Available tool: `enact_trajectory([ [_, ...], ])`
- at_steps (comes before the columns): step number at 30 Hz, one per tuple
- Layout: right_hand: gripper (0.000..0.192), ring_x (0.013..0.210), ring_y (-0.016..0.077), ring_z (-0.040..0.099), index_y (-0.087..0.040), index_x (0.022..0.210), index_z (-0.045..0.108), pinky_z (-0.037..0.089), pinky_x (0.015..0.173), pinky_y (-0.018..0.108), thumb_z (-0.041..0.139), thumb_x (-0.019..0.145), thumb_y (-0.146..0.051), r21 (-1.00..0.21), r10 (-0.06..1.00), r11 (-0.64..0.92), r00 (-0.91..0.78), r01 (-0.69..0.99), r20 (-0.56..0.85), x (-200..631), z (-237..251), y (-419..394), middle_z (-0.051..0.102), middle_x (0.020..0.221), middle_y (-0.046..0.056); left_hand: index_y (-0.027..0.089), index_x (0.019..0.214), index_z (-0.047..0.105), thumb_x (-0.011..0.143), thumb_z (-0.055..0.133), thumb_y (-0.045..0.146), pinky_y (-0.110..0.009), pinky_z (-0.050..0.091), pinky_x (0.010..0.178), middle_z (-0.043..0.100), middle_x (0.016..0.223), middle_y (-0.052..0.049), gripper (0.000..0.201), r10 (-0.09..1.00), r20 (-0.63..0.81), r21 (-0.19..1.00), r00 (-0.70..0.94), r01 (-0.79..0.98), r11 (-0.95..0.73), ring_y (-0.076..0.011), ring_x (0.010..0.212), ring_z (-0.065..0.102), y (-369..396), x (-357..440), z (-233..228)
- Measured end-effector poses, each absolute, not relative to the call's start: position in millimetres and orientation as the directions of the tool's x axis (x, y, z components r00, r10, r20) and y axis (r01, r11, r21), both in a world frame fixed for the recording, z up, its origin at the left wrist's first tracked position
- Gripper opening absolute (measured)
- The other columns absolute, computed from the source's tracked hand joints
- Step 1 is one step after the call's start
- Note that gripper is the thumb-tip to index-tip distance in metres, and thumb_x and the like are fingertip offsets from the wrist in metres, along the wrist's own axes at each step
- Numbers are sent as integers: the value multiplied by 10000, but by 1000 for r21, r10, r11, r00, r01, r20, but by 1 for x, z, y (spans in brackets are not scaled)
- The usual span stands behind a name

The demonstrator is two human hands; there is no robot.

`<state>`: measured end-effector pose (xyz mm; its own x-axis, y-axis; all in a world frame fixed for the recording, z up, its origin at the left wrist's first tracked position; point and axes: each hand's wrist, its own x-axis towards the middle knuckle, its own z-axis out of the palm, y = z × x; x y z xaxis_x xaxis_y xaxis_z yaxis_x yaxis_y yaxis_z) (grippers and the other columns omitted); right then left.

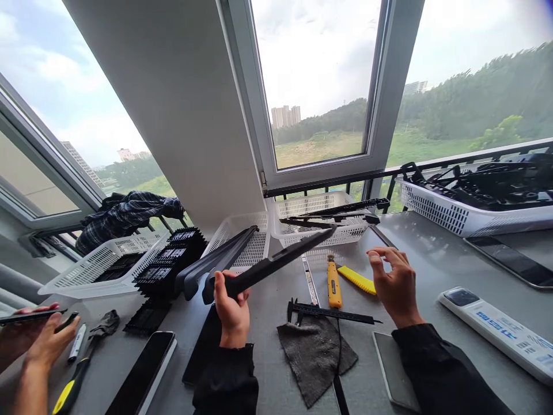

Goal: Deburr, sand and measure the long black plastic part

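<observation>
My left hand (233, 317) is wrapped round the thick end of a long black plastic trim piece (280, 259), which slants up to the right above the table. To the right of its far tip, my right hand (395, 285) is raised with its fingers curled in; whatever they may hold is too small or hidden to name. Below the trim piece lie a yellow-handled tool (334, 285) and a yellow utility knife (356, 279). A black caliper (337, 313) rests partly on a dark grey cloth (317, 357). Similar black trim pieces (216, 259) lean on a white basket (259, 230).
Another person's hands (43, 346) work at the far left with a black strip. A white basket (436, 210) heaped with black parts stands right. Stacked black parts (170, 259), a phone (142, 374), a grey device (395, 369) and a long white device (501, 334) lie around.
</observation>
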<state>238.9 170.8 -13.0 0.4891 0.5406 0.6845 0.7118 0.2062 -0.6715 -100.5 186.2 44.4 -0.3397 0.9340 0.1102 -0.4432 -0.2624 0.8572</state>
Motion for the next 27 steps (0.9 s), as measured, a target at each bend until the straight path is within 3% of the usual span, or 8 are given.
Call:
enact_trajectory([
  [5, 320, 971, 295, 643, -232, 866, 706, 484, 890, 419, 505, 1003, -439, -702, 597, 205, 481, 682, 641, 238, -19, 172, 759, 956, 91, 223, 704, 523, 911, 568, 814, -246, 240, 446, 313, 441, 105, 628, 817, 225, 744, -531, -448, -496, -72, 373, 233, 190, -118, 54],
  [12, 342, 957, 291, 653, -243, 844, 709, 487, 877, 405, 497, 1015, -449, -698, 673, 225, 410, 680, 615, 229, -24, 173, 764, 930, 78, 231, 796, 532, 935, 530, 801, -265, 304, 492, 411, 517, 89, 587, 687, 175, 848, -706, -246, -469, -105, 451, 367, 194, -115, 41],
  [18, 349, 918, 291, 653, -247, 813, 705, 489, 859, 405, 500, 1000, -460, -723, 702, 212, 412, 657, 581, 228, -26, 173, 760, 892, 79, 222, 981, 596, 903, 641, 739, -239, 335, 480, 455, 554, 96, 524, 746, 166, 878, -645, -248, -409, -103, 472, 397, 196, -114, 35],
  [23, 387, 920, 289, 662, -251, 786, 696, 484, 850, 398, 494, 1008, -495, -738, 729, 211, 400, 641, 556, 226, -27, 174, 758, 873, 74, 205, 1204, 626, 820, 757, 719, -222, 352, 444, 600, 661, 59, 655, 802, 150, 914, -579, -227, -335, -95, 474, 458, 198, -108, 29],
  [27, 395, 907, 281, 673, -249, 782, 698, 488, 832, 387, 495, 1008, -501, -746, 735, 212, 400, 632, 547, 225, -27, 175, 756, 870, 71, 191, 1160, 662, 779, 804, 705, -209, 364, 451, 614, 677, 57, 655, 838, 92, 921, -538, -274, -277, -82, 486, 481, 200, -102, 22],
])
